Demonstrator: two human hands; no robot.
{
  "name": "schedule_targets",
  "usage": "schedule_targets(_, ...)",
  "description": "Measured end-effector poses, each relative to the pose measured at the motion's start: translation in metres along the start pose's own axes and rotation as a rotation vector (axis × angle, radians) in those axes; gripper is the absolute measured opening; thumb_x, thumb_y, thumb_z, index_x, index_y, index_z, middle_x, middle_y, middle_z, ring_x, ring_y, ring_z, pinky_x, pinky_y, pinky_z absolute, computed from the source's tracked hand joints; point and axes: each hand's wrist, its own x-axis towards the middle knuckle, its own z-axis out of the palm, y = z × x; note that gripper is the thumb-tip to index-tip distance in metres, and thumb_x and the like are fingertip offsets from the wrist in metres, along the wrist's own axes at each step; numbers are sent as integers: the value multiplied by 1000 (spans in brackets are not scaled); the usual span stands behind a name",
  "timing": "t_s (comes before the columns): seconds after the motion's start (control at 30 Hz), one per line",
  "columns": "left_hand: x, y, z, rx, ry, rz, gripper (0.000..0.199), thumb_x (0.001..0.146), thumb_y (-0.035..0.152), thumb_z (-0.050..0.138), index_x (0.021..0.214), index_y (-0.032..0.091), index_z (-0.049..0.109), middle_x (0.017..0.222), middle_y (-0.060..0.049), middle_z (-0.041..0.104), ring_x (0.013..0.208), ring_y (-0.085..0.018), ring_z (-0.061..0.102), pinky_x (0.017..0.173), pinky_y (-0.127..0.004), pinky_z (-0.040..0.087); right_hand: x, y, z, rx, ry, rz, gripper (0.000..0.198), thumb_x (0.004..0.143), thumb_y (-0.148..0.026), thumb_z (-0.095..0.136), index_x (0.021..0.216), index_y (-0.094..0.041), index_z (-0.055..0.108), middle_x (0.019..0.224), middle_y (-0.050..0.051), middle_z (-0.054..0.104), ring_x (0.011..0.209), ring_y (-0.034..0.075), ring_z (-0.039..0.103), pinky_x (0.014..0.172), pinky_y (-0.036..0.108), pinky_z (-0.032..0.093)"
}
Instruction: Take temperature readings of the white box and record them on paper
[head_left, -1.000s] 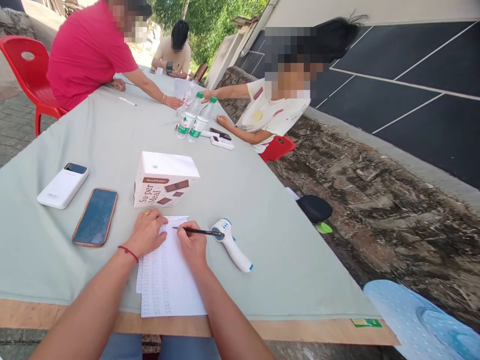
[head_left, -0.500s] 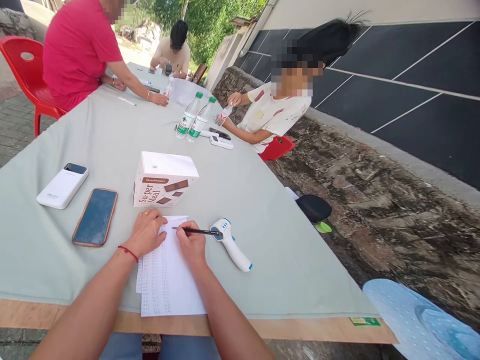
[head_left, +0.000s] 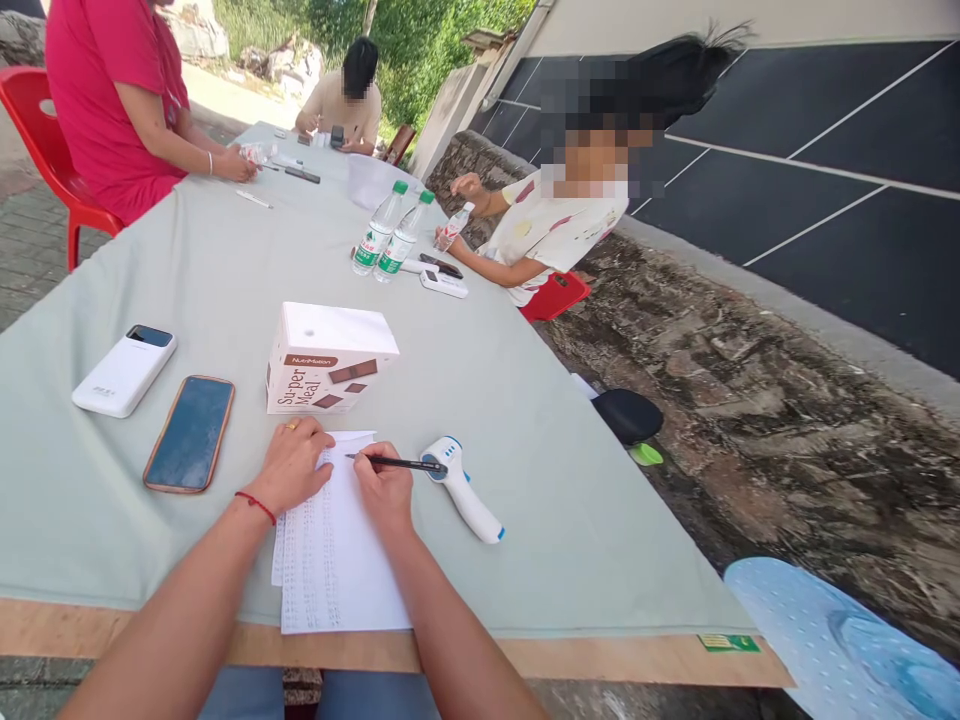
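My right hand (head_left: 384,487) grips a black pen (head_left: 409,463), its tip over the upper part of a white paper sheet (head_left: 360,580). Columns of small handwriting run down the sheet's left side, and another sheet peeks out from under it. My left hand (head_left: 298,462) lies over the paper's upper left edge, fingers spread and holding nothing. Just beyond it stands a white snack box (head_left: 334,360) with brown print. A white and blue infrared thermometer (head_left: 465,490) lies to the right, close to the pen's back end.
Left of the paper lie a phone (head_left: 190,434) and a white power bank (head_left: 125,370). Two water bottles (head_left: 390,235) stand farther back, near a pale plastic basin (head_left: 367,180). Three people sit around the cloth-covered table (head_left: 562,540); two hold small bottles.
The person in red has drawn back to the left, bringing a bottle along. The person at right has lifted a hand off their bottle. My hands and pen look almost unmoved.
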Motion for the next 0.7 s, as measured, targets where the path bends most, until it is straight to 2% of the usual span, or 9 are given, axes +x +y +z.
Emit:
schedule_targets(0.13,-1,0,2,-65,107,52,15,79,14,59,93,18,63,97,-7,61,94,-25,55,83,-41,45,-1,-1,-3,-28,85,-81,11,71,-31,56,68,-22,52,61,-4,52,58,14,48,57,27,39)
schedule_targets(0.2,-1,0,1,-152,316,91,11,80,11,54,86,19,58,90,-5,58,86,-20,55,77,-36,46,1,-1,-8,-76,145,-172,14,79,-34,53,77,-21,57,70,-1,58,65,16,52,62,29,43)
schedule_targets(0.27,-1,-3,-2,-229,606,92,11,79,10,52,85,19,53,90,-5,55,85,-18,55,75,-33,47,4,1,-17,-173,139,-306,19,85,-34,49,87,-20,61,82,3,62,76,18,57,70,31,45)
schedule_targets(0.33,1,-10,-6,-266,850,20,19,78,14,57,95,19,51,100,-8,53,97,-21,54,82,-36,48,7,5,-26,-318,84,-442,23,89,-29,43,99,-20,62,90,5,63,86,20,58,77,34,45)
schedule_targets(0.4,5,-21,-8,-313,945,-103,44,74,22,65,114,17,47,121,-14,48,120,-28,46,97,-43,43,9,11,-33,-490,34,-521,29,90,-22,39,109,-21,61,95,6,63,91,21,57,80,36,44)
schedule_targets(0.47,10,-34,-8,-439,875,-215,75,71,31,72,135,17,33,142,-18,34,137,-32,31,110,-49,32,9,16,-35,-663,-21,-537,35,88,-15,38,114,-22,60,97,6,62,91,22,56,80,36,42)
schedule_targets(0.53,15,-45,-6,-598,713,-273,93,73,40,72,146,18,18,153,-20,24,144,-34,21,116,-51,22,8,18,-34,-795,-86,-529,38,85,-10,38,113,-21,62,93,6,63,87,22,56,78,35,40)
schedule_targets(0.6,19,-52,-2,-642,590,-261,98,76,42,68,150,18,10,155,-20,23,145,-34,20,117,-53,16,7,18,-32,-856,-137,-533,40,82,-7,39,112,-19,64,87,6,63,84,21,56,77,34,39)
schedule_targets(0.7,22,-54,0,-556,559,-244,94,76,40,66,151,18,13,156,-19,26,146,-35,18,118,-57,3,9,12,-38,-825,-146,-564,46,79,-6,39,117,-19,62,91,7,64,88,21,58,82,35,39)
